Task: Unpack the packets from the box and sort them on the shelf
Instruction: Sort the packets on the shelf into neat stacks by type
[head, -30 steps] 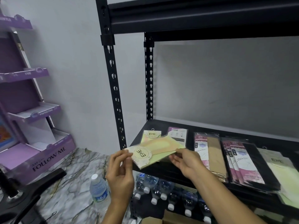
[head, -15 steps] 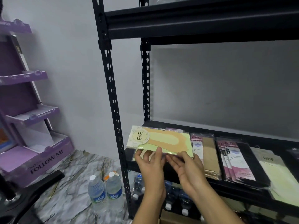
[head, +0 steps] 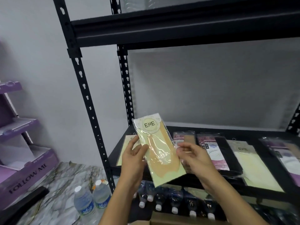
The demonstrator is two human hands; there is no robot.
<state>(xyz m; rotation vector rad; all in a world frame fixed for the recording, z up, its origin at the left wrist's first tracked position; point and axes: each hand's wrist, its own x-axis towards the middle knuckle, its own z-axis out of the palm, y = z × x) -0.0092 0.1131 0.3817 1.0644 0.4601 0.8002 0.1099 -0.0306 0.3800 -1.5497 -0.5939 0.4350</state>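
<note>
A pale yellow packet (head: 159,153) with a round "ENE" label stands nearly upright, tilted left, over the front left of the black shelf (head: 243,193). My left hand (head: 134,159) grips its left edge, thumb on the front. My right hand (head: 194,157) holds its right edge with curled fingers. Behind it, packets lie flat in rows on the shelf: a yellow one (head: 127,143) at the left, pink and beige ones (head: 183,137), pink and black ones (head: 211,151), another yellow one (head: 250,163). A cardboard box edge (head: 164,220) shows at the bottom.
The shelf's black front upright (head: 87,98) stands left of my hands. Two water bottles (head: 90,203) stand on the marble floor, and several more (head: 175,202) lie under the shelf. A purple "FOLLOW ME" display stand (head: 24,169) fills the left side.
The packet has turned from lying sideways to nearly upright, label end up. My hands have moved apart to its two long edges.
</note>
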